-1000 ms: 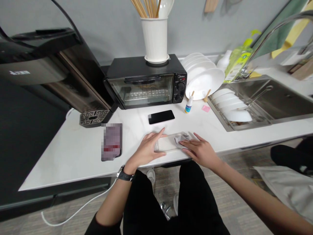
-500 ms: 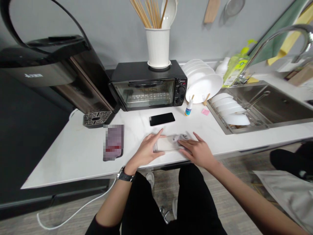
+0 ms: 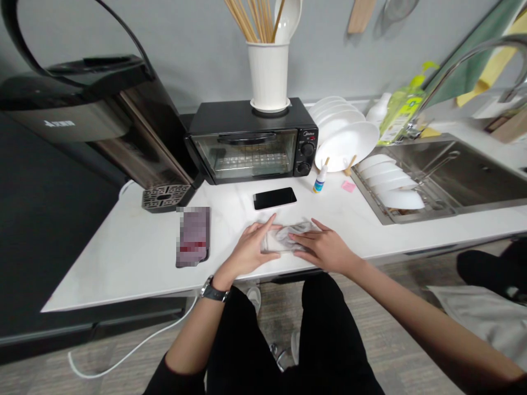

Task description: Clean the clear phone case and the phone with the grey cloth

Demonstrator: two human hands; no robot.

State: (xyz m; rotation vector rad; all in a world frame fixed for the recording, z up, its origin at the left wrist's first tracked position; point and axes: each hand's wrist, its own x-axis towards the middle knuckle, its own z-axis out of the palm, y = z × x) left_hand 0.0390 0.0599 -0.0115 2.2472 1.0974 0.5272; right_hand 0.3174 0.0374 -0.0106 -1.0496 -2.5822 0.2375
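A flat, pale rectangular object (image 3: 269, 242), perhaps a clear phone case, lies near the counter's front edge; its kind is hard to tell. My left hand (image 3: 250, 248) grips its left end, thumb and fingers along opposite long sides. Over its middle and right part is a crumpled light-grey cloth (image 3: 293, 235). The fingers of my right hand (image 3: 326, 248) press this cloth down. Just behind lies a phone (image 3: 274, 198) with a dark screen. A small white bottle with a blue label (image 3: 320, 179) stands behind my right hand, beside a pink slip (image 3: 348, 186).
A covered phone-like item (image 3: 193, 236) lies to the left, before a black dispenser (image 3: 140, 131). A toaster oven (image 3: 253, 145) carries a chopstick holder (image 3: 268, 74). Plates (image 3: 346, 145) and a sink (image 3: 486, 184) with stacked bowls (image 3: 389, 184) are at right.
My right hand and the cloth have slid left along the pale object, so the cloth covers more of its middle. My left hand keeps its grip at the left end.
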